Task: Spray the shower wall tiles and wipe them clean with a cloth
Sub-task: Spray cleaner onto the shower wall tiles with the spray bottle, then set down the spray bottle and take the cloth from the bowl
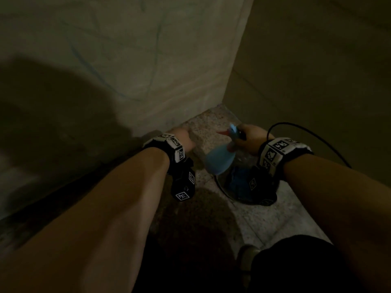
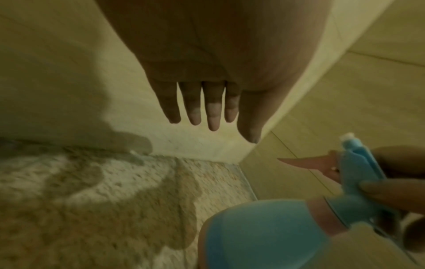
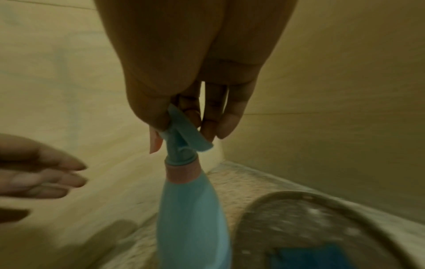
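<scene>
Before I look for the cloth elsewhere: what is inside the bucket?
Something dark blue, perhaps a cloth, lies at the bottom of the bucket. The right hand and its wrist gear hide part of the inside in the head view.

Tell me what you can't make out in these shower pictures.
- Blue cloth in the round bowl: mostly hidden in the head view by the right wrist rig; blurred and cut off by the bottom edge in the right wrist view.
- Light blue plastic spray bottle: base cut off by the edge in both wrist views.

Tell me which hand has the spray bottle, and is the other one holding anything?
The right hand grips the blue spray bottle by its head, bottle hanging below. The left hand holds nothing, fingers straight and apart, near the wall.
</scene>
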`<state>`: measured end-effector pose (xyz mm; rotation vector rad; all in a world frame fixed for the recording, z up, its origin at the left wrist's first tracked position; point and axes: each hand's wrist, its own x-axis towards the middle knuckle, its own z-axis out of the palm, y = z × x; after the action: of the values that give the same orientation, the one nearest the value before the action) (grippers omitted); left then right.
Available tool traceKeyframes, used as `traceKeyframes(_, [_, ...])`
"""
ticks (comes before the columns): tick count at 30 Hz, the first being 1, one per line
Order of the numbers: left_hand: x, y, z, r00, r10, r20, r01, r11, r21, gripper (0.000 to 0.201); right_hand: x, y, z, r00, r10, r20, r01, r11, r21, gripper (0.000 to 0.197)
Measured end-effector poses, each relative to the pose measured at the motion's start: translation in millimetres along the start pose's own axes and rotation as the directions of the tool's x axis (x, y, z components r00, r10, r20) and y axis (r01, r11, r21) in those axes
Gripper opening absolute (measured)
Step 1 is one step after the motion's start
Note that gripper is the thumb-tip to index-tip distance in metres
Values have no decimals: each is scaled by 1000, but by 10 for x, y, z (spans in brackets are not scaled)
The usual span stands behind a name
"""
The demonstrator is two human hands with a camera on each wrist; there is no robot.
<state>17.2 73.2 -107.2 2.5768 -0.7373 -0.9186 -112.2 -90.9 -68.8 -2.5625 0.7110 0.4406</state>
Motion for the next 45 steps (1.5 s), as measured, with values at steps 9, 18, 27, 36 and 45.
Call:
traceKeyframes(9, [19,698,570,993,60,99,-57,998,-39,63,-443,778,-111,969,246,-25,-244,967,72,29])
traceKeyframes(18, [77,1304,943,981,146,129,-151,988,31,60,-695,1689,-7,900,436,-7,-433,896,101,24])
traceKeyframes(27, [267,1679,1367,964,164,211,-191,975,116,61,-738,2423,264,853,521,-39,-514,850,115,32])
traceKeyframes(36, [489,1766,1604,963,113,244,-153,976,154,63,-638,2807,434,811,586,3,-579,800,156,57])
traceKeyframes(45, [620,1825,1641,962,77,263,-136,967,214,63,-526,2910,430,809,588,17,-584,799,144,61])
